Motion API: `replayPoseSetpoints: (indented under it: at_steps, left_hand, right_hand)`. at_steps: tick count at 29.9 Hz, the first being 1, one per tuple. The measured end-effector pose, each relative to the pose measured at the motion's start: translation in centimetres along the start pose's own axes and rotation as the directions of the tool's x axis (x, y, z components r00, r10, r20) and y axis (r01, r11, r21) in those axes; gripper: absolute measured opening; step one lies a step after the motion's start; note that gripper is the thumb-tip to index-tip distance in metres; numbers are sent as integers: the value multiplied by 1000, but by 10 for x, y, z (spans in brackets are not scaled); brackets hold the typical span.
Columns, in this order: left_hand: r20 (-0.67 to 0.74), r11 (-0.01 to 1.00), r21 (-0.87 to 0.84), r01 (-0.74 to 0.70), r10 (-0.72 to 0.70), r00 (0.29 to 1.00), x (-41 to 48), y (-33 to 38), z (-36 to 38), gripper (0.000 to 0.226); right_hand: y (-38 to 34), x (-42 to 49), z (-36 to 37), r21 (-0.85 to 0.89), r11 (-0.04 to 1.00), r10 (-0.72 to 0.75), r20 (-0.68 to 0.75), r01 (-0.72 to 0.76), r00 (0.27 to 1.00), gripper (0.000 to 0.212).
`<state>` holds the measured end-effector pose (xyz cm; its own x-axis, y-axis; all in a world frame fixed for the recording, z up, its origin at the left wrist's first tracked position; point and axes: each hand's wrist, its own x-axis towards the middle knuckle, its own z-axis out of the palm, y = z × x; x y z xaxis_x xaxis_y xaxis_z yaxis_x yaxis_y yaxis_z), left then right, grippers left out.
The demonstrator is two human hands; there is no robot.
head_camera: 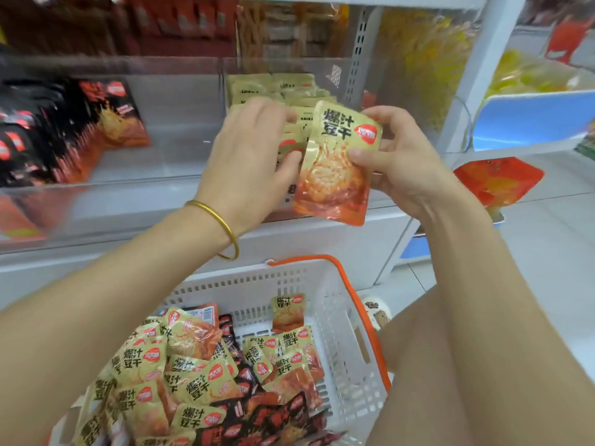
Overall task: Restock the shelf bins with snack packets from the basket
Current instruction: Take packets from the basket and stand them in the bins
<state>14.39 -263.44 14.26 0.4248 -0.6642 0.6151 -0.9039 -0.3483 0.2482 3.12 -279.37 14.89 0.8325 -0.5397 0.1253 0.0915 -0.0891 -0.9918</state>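
R hand (397, 162) pinches gold packet (338, 165) upright w/ thumb on front, L hand (254, 156) grips bin's packet row (289, 101) just beyond it, prob. steadying a slot; basket (341, 320) below both wrists.

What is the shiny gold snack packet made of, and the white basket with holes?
The gold and orange snack packet looks like glossy plastic film or foil: it creases and glints. The white slotted basket looks like stiff matte moulded plastic, with an orange handle.
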Motion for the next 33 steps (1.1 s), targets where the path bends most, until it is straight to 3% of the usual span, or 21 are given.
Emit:
replayPoseSetpoints:
  at_steps: [2, 5, 7, 9, 12, 17, 21, 25, 28, 30, 33]
  left_hand:
    - [48, 992, 99, -83, 79, 996, 13, 4, 4, 43]
    - [178, 985, 169, -44, 14, 984, 24, 10, 13, 37]
    - [220, 979, 204, -7, -39, 975, 26, 10, 18, 31]
    - [232, 973, 230, -8, -47, 972, 24, 6, 22, 32]
    - [238, 969, 244, -33, -27, 971, 19, 1, 25, 46]
    - [172, 976, 217, -20, -18, 985, 17, 0, 26, 46]
    - [152, 977, 211, -20, -13, 988, 16, -2, 28, 46]
    - [150, 979, 201, -31, 1, 989, 15, -4, 30, 46]
    - [104, 983, 174, -59, 41, 994, 14, -5, 30, 44]
    - [11, 985, 132, -111, 111, 994, 6, -5, 26, 41]
    - [-92, 980, 49, -193, 197, 976, -28, -3, 21, 38]
  right_hand:
    - [-12, 14, -11, -8, 994, -108, -115, 108, 987, 44]
    - [-28, 35, -20, -134, 952, -303, -265, 276, 915, 46]
    - [-31, 46, -23, -236, 903, -417, -278, 359, 865, 48]
    - [-31, 50, -21, -364, 844, -482, -198, 393, 853, 50]
    - [-19, 54, -18, -500, 761, -483, -11, 414, 875, 50]
    - [-6, 57, -18, -601, 696, -432, 85, 392, 898, 45]
    - [19, 49, -9, -822, 481, -432, 80, 305, 898, 32]
    - [21, 47, -6, -833, 498, -391, 31, 240, 920, 26]
    - [14, 45, -7, -900, 388, -357, 51, 198, 933, 32]
    - [16, 33, -3, -923, 326, -473, 26, 203, 881, 35]
    - [26, -1, 12, -888, 333, -717, -20, 316, 697, 20]
